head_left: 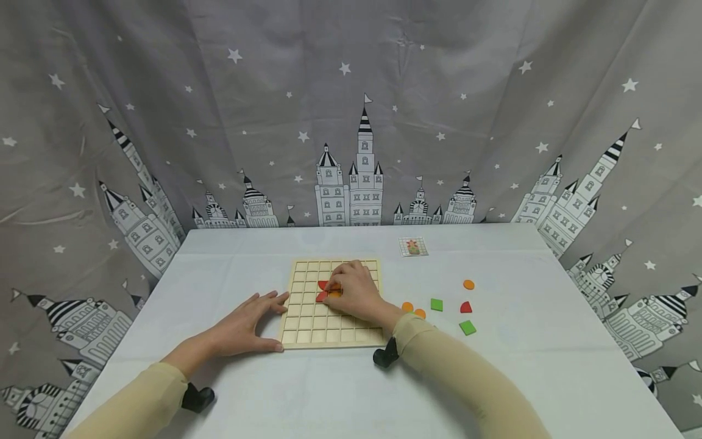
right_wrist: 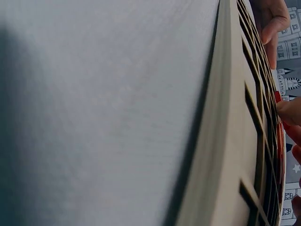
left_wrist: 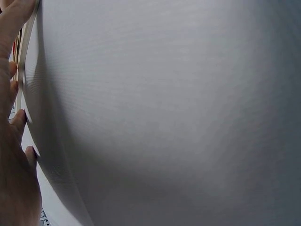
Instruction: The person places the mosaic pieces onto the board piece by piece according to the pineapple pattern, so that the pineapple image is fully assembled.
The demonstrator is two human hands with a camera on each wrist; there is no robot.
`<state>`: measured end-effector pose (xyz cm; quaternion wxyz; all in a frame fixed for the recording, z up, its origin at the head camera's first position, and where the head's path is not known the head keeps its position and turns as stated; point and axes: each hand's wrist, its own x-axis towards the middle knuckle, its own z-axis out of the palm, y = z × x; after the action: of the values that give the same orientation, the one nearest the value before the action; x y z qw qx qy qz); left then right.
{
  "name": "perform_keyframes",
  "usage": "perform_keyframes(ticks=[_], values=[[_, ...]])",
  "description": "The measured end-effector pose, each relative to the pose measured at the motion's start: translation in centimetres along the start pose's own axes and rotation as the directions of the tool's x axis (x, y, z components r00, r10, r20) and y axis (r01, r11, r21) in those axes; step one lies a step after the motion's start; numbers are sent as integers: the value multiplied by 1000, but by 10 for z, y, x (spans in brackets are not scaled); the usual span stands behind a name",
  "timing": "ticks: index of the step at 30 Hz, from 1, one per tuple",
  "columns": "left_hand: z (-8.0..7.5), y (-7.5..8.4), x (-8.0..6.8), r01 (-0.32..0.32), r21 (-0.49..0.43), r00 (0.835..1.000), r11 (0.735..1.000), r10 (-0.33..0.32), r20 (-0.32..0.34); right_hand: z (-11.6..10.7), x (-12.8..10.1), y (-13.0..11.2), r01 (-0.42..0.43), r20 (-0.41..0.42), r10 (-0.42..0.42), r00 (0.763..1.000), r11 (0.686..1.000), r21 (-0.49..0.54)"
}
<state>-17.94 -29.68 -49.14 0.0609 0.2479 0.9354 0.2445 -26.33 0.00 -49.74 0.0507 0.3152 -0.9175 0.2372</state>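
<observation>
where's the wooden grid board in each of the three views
Head: wooden grid board at table centre, between both hands.
Left wrist: only a thin edge strip at upper left, beside the fingers.
Right wrist: fills the right side, seen edge-on.
Shared landmark: white tablecloth.

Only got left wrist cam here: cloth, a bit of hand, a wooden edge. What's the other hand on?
Observer: On head view the right hand rests on the wooden grid board, fingers over red pieces seated in its cells.
Operator: Any pieces off the board?
Observer: Yes, right of it on the table: three orange discs, two green squares, one red piece.
Operator: Is my left hand gripping the board?
Observer: No. The left hand lies flat, fingers straight against the board's left edge.
Operator: Anything else out there?
Observer: A small pattern card near the far edge.
</observation>
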Motion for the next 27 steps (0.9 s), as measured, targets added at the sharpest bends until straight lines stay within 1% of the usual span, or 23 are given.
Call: perform_keyframes(ticks=[7,22,27], values=[[-1,0,-1,-5,-3,1000,1000,5,-5,0,0,-2,-10,3,10,1000,1000,-16],[-1,0,-1,-4,-1,1000,1000,4,-1,0,-2,-2,-28,9,28,1000,1000,2],[-1,1,-1,-4,-1,1000,1000,4,1,-6,-3,0,-29,18,29,999,999,38]])
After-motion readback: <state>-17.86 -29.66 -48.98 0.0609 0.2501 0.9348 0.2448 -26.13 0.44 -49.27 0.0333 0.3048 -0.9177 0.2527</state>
